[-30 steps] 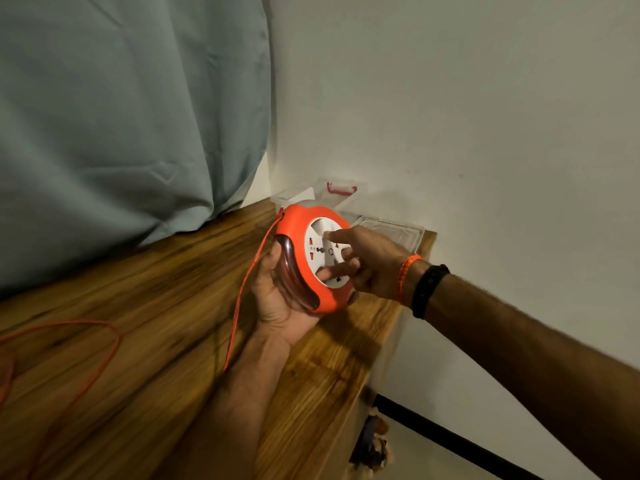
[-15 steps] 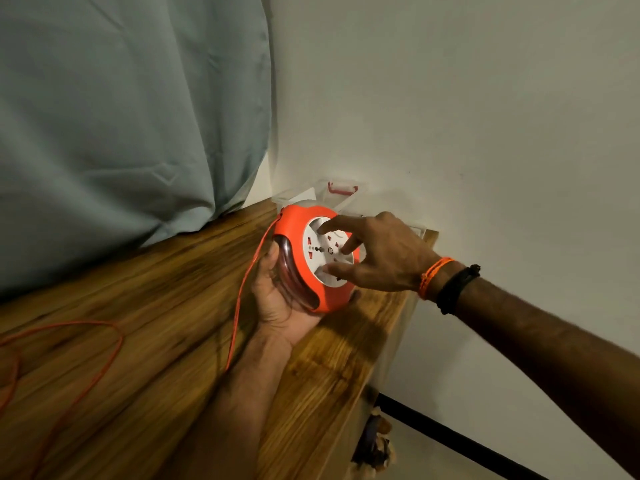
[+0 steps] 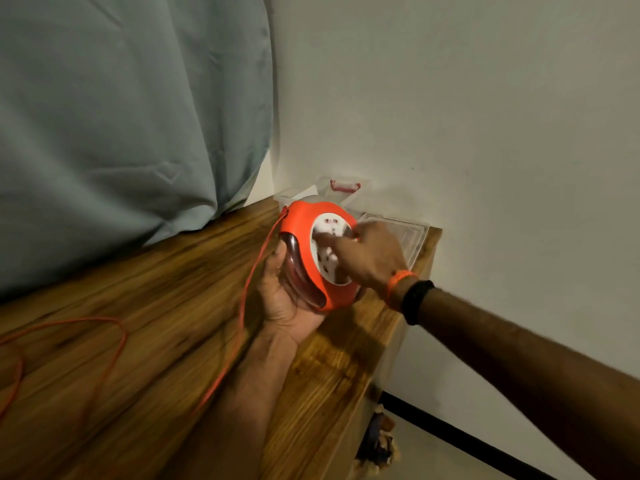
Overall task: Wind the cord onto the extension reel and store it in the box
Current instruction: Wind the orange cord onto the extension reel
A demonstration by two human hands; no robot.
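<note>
An orange extension reel with a white socket face is held on edge above the wooden table. My left hand cups it from below and behind. My right hand lies across the white face, fingers pressed on it and blurred by motion. A thin orange cord leaves the reel's top left, drops along my left forearm and loops across the table at the left. A clear plastic box with a red latch stands behind the reel in the corner; its clear lid lies flat beside it.
A grey-green curtain hangs along the table's far side. A pale wall bounds the right. The table's right edge drops to the floor, where a small cluttered object and a black line along the floor are seen.
My right hand has swung round on the white face, from fingers at the lower middle to spread and lifted, now back over the upper part. The cord loop at the left has shifted slightly.
</note>
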